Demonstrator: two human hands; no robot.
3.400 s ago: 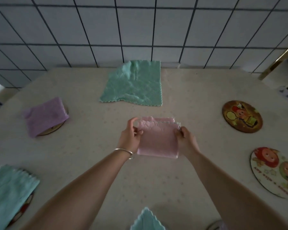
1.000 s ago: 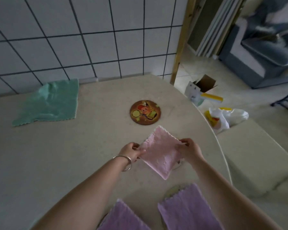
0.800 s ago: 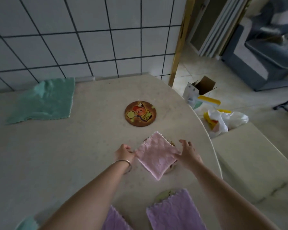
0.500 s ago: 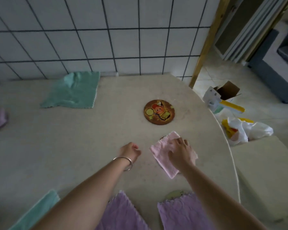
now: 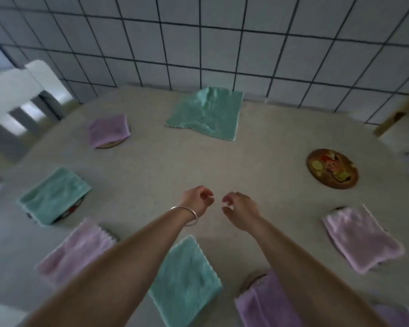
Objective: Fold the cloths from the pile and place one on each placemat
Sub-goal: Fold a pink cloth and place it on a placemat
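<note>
Right now both hands are empty: the left hand (image 5: 198, 200), with a bracelet (image 5: 187, 214) at its wrist, and the right hand (image 5: 240, 210) hover close together over the middle of the table (image 5: 246, 166), fingers loosely curled around nothing. Out ahead, against the tiled wall (image 5: 198, 43), lies the unfolded teal cloth (image 5: 206, 113), spread flat with a few rumples and seemingly all that remains of the pile. To the right, one round placemat (image 5: 332, 168) is bare. The other cloths lie folded around the table, at least some on mats whose edges peek out: a pink one (image 5: 361, 237) on the right, a purple one (image 5: 109, 129) and a teal one (image 5: 54, 195) on the left, and more near the body, partly hidden by the forearms. By my reading, one placement is done and the next fetch is starting; both hands need to reach forward, pinch the teal cloth's corners, fold it, and carry it to the bare placemat.
</note>
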